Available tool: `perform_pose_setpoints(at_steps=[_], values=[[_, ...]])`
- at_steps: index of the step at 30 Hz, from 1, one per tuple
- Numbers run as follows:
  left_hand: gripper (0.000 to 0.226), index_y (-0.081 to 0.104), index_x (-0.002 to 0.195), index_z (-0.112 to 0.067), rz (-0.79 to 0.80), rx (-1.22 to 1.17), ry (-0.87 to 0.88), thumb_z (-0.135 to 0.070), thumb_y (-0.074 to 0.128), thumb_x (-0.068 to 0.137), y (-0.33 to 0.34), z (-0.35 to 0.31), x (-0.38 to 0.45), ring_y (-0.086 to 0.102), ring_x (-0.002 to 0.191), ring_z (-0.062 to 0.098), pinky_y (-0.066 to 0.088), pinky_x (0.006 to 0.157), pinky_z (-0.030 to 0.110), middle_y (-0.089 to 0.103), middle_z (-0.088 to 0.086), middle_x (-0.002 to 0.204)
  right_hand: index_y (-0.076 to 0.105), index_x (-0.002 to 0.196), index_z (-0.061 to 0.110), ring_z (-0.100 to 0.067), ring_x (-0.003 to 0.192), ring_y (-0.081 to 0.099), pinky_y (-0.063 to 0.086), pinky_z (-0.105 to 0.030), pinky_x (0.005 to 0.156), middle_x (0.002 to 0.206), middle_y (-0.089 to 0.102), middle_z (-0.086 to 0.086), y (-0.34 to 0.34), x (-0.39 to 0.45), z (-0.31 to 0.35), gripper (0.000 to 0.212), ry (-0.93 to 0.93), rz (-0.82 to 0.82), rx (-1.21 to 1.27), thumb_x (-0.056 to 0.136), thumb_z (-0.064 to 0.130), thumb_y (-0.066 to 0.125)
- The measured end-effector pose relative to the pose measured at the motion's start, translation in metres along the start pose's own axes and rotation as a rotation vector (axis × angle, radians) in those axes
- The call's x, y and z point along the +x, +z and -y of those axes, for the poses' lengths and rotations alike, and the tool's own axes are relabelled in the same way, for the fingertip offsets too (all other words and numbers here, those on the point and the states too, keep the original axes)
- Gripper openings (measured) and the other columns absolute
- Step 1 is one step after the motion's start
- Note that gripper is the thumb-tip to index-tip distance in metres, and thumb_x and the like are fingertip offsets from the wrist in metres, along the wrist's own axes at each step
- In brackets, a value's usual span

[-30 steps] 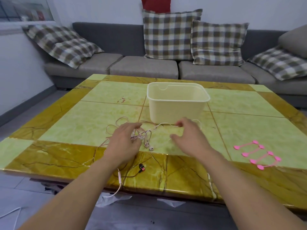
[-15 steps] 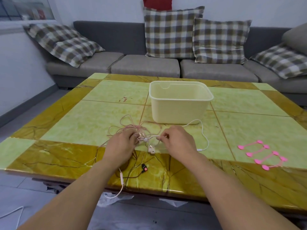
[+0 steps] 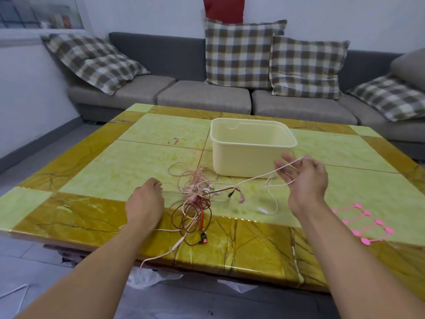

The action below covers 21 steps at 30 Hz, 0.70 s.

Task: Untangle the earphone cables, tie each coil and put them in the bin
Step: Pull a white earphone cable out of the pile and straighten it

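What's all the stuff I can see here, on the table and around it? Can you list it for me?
earphone cables: one tangle, pink, brown and white, near table edge, one strand hanging over it
white cable: one, pulled out of the tangle toward the right
bin: one, cream, middle of the table, nothing visible inside
cable ties: several, pink, right side of the table
table: one, green and amber tiles
sofa: one, grey, behind the table
checked cushions: four, brown and white, on the sofa
red cushion: one, behind the checked ones
left hand: pinches strands beside the tangle
right hand: raised, white cable across its fingers
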<state>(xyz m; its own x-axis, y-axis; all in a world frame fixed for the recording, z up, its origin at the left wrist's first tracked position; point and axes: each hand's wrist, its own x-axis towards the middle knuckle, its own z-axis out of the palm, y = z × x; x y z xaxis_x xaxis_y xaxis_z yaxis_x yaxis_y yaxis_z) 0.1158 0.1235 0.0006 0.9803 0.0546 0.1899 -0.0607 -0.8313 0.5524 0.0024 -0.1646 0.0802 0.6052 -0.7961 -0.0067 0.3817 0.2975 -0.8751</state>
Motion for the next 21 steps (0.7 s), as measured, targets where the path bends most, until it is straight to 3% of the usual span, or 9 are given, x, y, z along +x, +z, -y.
perform_pose_setpoints(at_steps=[3, 6, 8, 11, 13, 15, 16, 18, 21], values=[[0.055, 0.057, 0.136, -0.017, -0.032, -0.118, 0.068, 0.007, 0.05, 0.086, -0.004, -0.008, -0.003, 0.056, 0.121, 0.036, 0.049, 0.1, 0.046, 0.063, 0.013, 0.132, 0.049, 0.101, 0.014, -0.028, 0.076, 0.077, 0.061, -0.035, 0.067, 0.094, 0.076, -0.017, -0.009, -0.003, -0.006, 0.013, 0.144, 0.081, -0.159, 0.109, 0.011, 0.039], [0.071, 0.062, 0.13, -0.016, -0.088, -0.215, 0.407, 0.02, 0.054, 0.069, -0.008, -0.028, -0.014, 0.046, 0.134, 0.026, 0.035, 0.116, 0.044, 0.06, 0.008, 0.135, 0.054, 0.096, 0.013, -0.032, 0.089, 0.076, 0.061, -0.038, 0.074, 0.093, 0.078, -0.014, -0.011, -0.003, -0.009, 0.01, 0.219, 0.169, -0.27, 0.105, 0.013, 0.048], [0.056, 0.071, 0.116, -0.016, -0.07, -0.29, 0.595, 0.016, 0.06, 0.071, -0.01, -0.045, -0.023, 0.05, 0.126, 0.017, 0.036, 0.112, 0.039, 0.066, 0.001, 0.124, 0.059, 0.091, 0.012, -0.031, 0.102, 0.073, 0.06, -0.042, 0.084, 0.097, 0.078, -0.011, -0.012, -0.002, -0.011, 0.012, 0.2, 0.202, -0.335, 0.101, 0.012, 0.051], [0.026, 0.073, 0.113, -0.022, 0.123, -0.243, 0.739, -0.017, 0.066, 0.088, -0.005, -0.064, -0.036, 0.055, 0.109, 0.006, 0.04, 0.104, 0.032, 0.071, -0.009, 0.113, 0.064, 0.079, 0.012, -0.02, 0.115, 0.068, 0.053, -0.038, 0.1, 0.107, 0.078, -0.007, -0.011, -0.003, -0.01, 0.024, 0.135, 0.271, -0.353, 0.098, 0.011, 0.05], [0.031, 0.067, 0.121, -0.028, 0.282, -0.004, 0.74, -0.04, 0.063, 0.093, 0.007, -0.065, -0.041, 0.058, 0.111, 0.009, 0.039, 0.108, 0.035, 0.069, -0.013, 0.116, 0.058, 0.076, 0.011, -0.023, 0.104, 0.073, 0.053, -0.036, 0.098, 0.093, 0.078, -0.01, -0.007, -0.005, -0.003, 0.027, 0.244, 0.327, -0.051, 0.1, 0.012, 0.045], [0.032, 0.068, 0.118, -0.032, 0.309, 0.195, 0.683, -0.05, 0.058, 0.094, 0.018, -0.061, -0.041, 0.057, 0.115, 0.011, 0.033, 0.112, 0.035, 0.069, -0.013, 0.117, 0.051, 0.075, 0.015, -0.022, 0.067, 0.067, 0.057, -0.032, 0.073, 0.062, 0.061, -0.003, -0.004, -0.005, 0.005, 0.028, 0.31, 0.305, 0.187, 0.102, 0.014, 0.042], [0.03, 0.069, 0.114, -0.032, 0.279, 0.237, 0.651, -0.05, 0.055, 0.095, 0.021, -0.06, -0.041, 0.056, 0.115, 0.012, 0.032, 0.111, 0.035, 0.069, -0.013, 0.116, 0.048, 0.074, 0.017, -0.019, 0.052, 0.052, 0.05, -0.028, 0.058, 0.056, 0.048, 0.001, -0.003, -0.004, 0.007, 0.029, 0.294, 0.278, 0.153, 0.103, 0.014, 0.042], [0.028, 0.07, 0.108, -0.031, 0.194, 0.276, 0.582, -0.045, 0.049, 0.095, 0.023, -0.059, -0.038, 0.055, 0.115, 0.012, 0.032, 0.109, 0.035, 0.069, -0.012, 0.114, 0.046, 0.075, 0.019, -0.016, 0.051, 0.031, 0.029, -0.025, 0.046, 0.057, 0.039, 0.005, -0.004, -0.001, 0.005, 0.028, 0.155, 0.286, -0.26, 0.103, 0.018, 0.045], [0.03, 0.07, 0.111, -0.03, 0.121, 0.329, 0.485, -0.04, 0.044, 0.099, 0.024, -0.058, -0.035, 0.052, 0.124, 0.014, 0.03, 0.112, 0.039, 0.067, -0.01, 0.123, 0.06, 0.097, 0.026, -0.013, 0.077, 0.055, 0.038, -0.03, 0.063, 0.088, 0.059, 0.009, -0.014, -0.001, -0.011, 0.02, -0.003, 0.462, -1.093, 0.093, 0.045, 0.067]])
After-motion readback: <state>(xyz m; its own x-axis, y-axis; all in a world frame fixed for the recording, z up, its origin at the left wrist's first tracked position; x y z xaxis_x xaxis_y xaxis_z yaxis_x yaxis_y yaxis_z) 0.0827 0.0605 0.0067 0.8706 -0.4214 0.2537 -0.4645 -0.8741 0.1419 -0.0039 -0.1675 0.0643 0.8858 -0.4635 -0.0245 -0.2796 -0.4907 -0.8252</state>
